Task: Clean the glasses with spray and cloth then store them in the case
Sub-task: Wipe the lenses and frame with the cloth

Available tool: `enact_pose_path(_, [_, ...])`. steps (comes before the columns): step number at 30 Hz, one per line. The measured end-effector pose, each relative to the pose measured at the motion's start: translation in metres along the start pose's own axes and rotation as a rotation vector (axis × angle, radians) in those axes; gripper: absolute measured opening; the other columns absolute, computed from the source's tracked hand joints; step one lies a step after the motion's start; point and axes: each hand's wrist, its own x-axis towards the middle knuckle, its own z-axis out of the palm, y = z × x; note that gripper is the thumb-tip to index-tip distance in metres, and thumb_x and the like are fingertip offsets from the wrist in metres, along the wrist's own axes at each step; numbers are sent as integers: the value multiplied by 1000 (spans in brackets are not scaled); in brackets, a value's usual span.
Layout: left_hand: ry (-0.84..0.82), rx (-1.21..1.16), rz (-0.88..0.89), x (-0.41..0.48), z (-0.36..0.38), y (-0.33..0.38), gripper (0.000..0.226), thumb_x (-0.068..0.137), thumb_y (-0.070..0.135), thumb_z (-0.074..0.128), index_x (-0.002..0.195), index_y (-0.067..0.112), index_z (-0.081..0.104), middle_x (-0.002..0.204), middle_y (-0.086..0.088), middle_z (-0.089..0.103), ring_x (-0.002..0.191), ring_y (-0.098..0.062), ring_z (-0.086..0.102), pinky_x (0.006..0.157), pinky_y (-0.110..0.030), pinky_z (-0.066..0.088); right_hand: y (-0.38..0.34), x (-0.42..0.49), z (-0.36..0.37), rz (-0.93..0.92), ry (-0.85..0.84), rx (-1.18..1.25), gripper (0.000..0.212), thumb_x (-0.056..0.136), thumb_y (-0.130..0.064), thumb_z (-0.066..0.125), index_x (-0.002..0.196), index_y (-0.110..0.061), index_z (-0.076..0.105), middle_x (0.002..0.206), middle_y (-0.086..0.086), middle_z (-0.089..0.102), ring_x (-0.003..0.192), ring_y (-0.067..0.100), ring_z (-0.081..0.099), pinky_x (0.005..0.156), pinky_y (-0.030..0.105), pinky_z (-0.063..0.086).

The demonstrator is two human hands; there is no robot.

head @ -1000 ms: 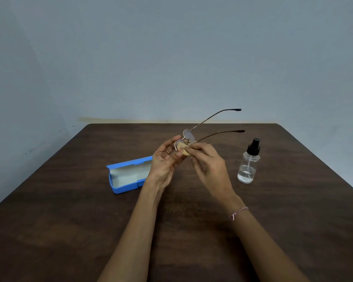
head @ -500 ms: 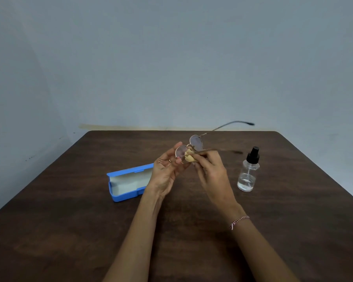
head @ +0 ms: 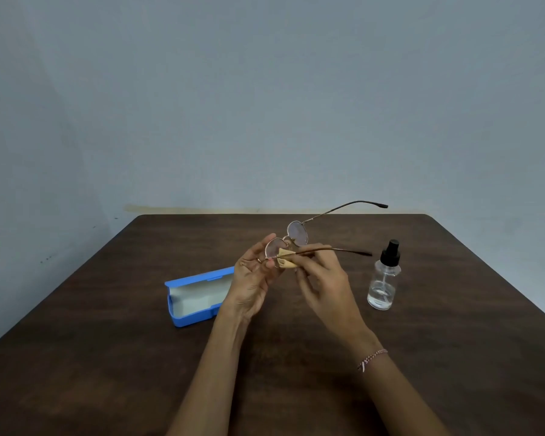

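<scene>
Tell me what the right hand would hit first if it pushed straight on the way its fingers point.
Probably the tan cloth at its fingertips, pressed to the glasses, then the left hand behind; depth is unclear.

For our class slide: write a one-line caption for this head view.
Left hand steadies glasses while right hand wipes with cloth.

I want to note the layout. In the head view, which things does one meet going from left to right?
Blue case → left hand → tan cloth → right hand → spray bottle.
</scene>
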Motion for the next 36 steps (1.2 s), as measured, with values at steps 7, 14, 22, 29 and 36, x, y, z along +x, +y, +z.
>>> enact_pose_path(7, [-31,55,-59,-4,8,-1,60,34,31,96,91,23,77,96,0,74,87,-14,70,68,-25,57,-4,1,6,-18,28,-90,38,86,-4,49,123,-8,59,112,-2,44,101,13,47,91,17,42])
enact_pose_path(14, [-5,49,-17,-3,8,0,55,40,21,93,92,24,77,95,-1,74,89,-14,70,71,-24,57,-4,0,8,77,26,-211,40,79,8,63,118,-3,62,109,-4,41,98,14,47,88,19,43])
enact_pose_path(22, [32,9,-22,-1,4,2,63,32,30,96,92,25,76,95,-2,74,89,-14,70,69,-23,57,-9,-3,11,14,-15,-43,45,80,13,58,119,-9,59,116,-3,45,100,17,51,89,21,45])
enact_pose_path(29, [104,-99,-2,0,1,3,74,36,29,95,103,16,67,98,-7,73,88,-18,71,64,-23,58,4,-2,4,5,-16,-53,44,79,15,60,115,-8,65,113,-6,48,101,10,49,91,14,42])
enact_pose_path(36, [112,-139,-4,2,-3,1,62,33,28,96,91,21,75,98,-8,73,88,-17,71,64,-25,58,-7,-5,8,-82,-45,-54,44,79,12,62,118,-8,64,114,-3,46,101,11,49,91,14,42])
